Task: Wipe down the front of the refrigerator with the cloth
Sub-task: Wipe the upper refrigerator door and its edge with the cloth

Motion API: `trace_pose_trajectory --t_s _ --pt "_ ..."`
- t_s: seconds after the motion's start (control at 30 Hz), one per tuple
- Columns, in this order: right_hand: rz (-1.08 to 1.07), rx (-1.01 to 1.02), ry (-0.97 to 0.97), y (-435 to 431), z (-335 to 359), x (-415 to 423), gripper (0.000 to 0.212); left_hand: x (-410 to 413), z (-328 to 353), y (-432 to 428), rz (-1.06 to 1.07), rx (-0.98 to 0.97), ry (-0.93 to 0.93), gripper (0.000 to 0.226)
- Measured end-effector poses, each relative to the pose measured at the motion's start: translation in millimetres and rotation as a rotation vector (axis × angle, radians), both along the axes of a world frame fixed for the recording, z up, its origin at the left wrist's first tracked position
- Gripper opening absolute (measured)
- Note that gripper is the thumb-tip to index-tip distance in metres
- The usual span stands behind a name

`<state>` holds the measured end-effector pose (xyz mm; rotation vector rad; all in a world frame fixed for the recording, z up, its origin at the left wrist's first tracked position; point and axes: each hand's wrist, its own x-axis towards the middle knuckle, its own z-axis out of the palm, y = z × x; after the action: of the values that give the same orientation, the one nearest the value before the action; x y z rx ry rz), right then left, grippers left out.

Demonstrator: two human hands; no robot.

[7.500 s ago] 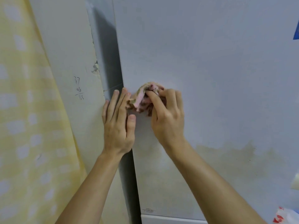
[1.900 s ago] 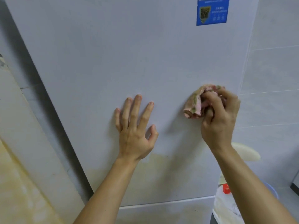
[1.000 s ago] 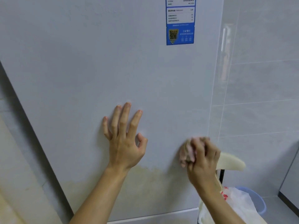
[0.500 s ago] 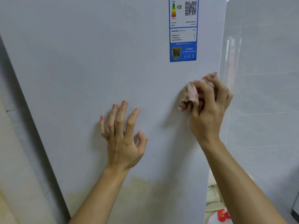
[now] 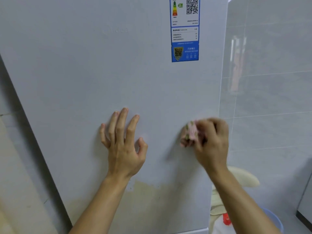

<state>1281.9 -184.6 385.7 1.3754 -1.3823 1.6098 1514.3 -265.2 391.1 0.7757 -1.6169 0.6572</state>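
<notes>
The pale grey refrigerator door (image 5: 84, 73) fills most of the view. A yellowish stain (image 5: 157, 195) spreads across its lower part. My right hand (image 5: 211, 142) grips a bunched pink patterned cloth (image 5: 190, 132) and presses it against the door near the right edge; hand and cloth are motion-blurred. My left hand (image 5: 123, 146) rests on the door to the left, fingertips spread against the surface.
A blue and white energy label (image 5: 184, 29) is stuck high on the door. A grey tiled wall (image 5: 270, 98) stands to the right. Below it are a cream object (image 5: 243, 176), a blue bin (image 5: 273, 218) and a white bag (image 5: 221, 225). A wall (image 5: 13, 166) runs at left.
My right hand has swept the cloth down the door's right edge from just under the label to level with my left hand. My left hand stays in place.
</notes>
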Motion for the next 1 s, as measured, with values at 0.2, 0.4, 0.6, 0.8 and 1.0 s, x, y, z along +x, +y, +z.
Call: trace_pose_trajectory --t_s 0.2,0.4,0.6,0.8,1.0 --pt "-0.031 -0.056 -0.031 -4 23 -10 0.033 -1 -1 -1 0.0 -0.005 0.007 0.064" --pt "-0.088 0.186 -0.179 11 -134 1 0.051 -1 -8 -2 0.01 -0.005 -0.002 0.068" --pt "0.044 0.206 -0.217 19 -112 2 0.037 4 -16 -3 0.016 0.008 -0.02 0.069" --pt "0.071 -0.072 -0.124 1 8 5 0.043 25 -28 -6 0.054 0.056 -0.043 0.069" --pt "0.051 -0.027 -0.047 -4 -65 16 0.039 45 -40 -10 0.079 0.108 -0.072 0.069"
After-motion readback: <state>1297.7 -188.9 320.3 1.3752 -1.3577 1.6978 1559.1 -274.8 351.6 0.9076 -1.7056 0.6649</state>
